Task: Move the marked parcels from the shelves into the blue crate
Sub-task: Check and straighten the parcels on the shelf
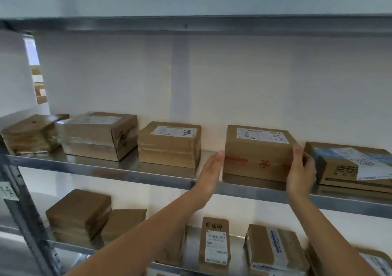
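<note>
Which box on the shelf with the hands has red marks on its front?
The box between the two hands, second from the right. Its front carries a red stripe and round red stamp; the other boxes there show none.

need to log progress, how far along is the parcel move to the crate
Done: nothing provable, as no blue crate is in view. In hand: the left hand and right hand flank the box with red print, which is not yet lifted. Left: other parcels line the upper shelf.
</note>
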Demonstrator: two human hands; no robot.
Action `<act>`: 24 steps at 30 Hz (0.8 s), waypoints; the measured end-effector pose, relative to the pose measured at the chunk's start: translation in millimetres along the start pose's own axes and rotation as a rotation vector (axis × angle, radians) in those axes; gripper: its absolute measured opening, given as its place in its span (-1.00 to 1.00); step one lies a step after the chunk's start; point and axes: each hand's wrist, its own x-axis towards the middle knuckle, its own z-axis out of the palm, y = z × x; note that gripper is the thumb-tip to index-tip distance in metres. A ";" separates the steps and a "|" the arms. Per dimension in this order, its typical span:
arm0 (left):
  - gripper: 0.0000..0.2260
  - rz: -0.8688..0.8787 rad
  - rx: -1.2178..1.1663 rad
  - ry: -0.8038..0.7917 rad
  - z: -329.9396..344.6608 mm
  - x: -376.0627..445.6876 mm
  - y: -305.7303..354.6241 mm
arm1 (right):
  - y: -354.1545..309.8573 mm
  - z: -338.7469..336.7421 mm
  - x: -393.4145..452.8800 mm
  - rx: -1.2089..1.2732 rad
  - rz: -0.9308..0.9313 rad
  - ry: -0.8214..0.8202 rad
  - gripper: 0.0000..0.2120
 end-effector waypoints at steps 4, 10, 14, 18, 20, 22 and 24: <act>-0.66 0.378 0.179 -0.088 -69.9 -46.7 -13.2 | -15.4 7.2 -18.6 0.012 -0.247 0.231 -0.56; -0.83 0.606 0.066 0.555 -171.6 -19.0 24.4 | -62.9 99.2 -90.7 -0.025 -0.666 0.148 -0.74; -0.63 0.221 0.001 0.587 -189.4 18.2 22.1 | -58.3 173.6 -130.9 -0.026 -0.269 -0.107 -0.67; -0.52 -0.053 -0.219 0.196 -199.4 33.5 8.4 | -30.9 201.6 -140.6 -0.080 0.120 -0.268 -0.46; -0.56 -0.091 -0.273 0.128 -206.3 38.0 2.3 | -19.3 202.5 -141.7 -0.057 0.158 -0.273 -0.57; -0.62 -0.107 -0.286 0.149 -210.3 43.7 -5.4 | -17.6 201.4 -144.0 -0.058 0.159 -0.258 -0.61; -0.67 -0.112 -0.307 0.158 -210.8 45.7 -9.7 | -19.4 200.4 -146.3 -0.047 0.143 -0.247 -0.63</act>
